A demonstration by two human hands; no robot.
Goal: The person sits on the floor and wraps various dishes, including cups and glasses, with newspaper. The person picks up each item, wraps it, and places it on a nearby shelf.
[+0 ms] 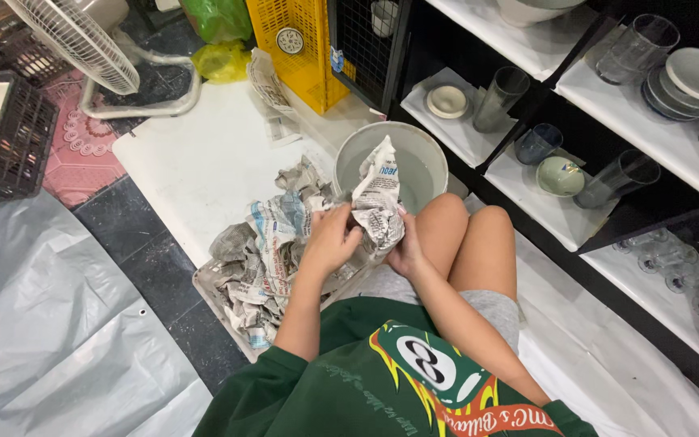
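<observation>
Crumpled newspaper (378,206) is held up in both hands, just in front of the person's bare knees (463,231). The left hand (332,240) grips the left side of the paper bundle with its fingers curled around it. The right hand (404,251) holds the right side from below, and its fingers are wrapped into the paper too. It cannot be seen if something is hidden inside the bundle. Just past the bundle stands a round grey bucket (426,158), and the top of the paper sticks up in front of it. To the left of the hands lies a pile of more scrunched newspaper (260,259) on a flat tray (216,301). The tray sits on the near edge of a white board (204,162) on the floor. On the right are dark shelves with white liners, holding clear glasses (499,97), a small green bowl (560,176) and stacked plates (693,81). Far to the left stands a white fan (82,40), and a yellow crate (297,44) is behind the board.
</observation>
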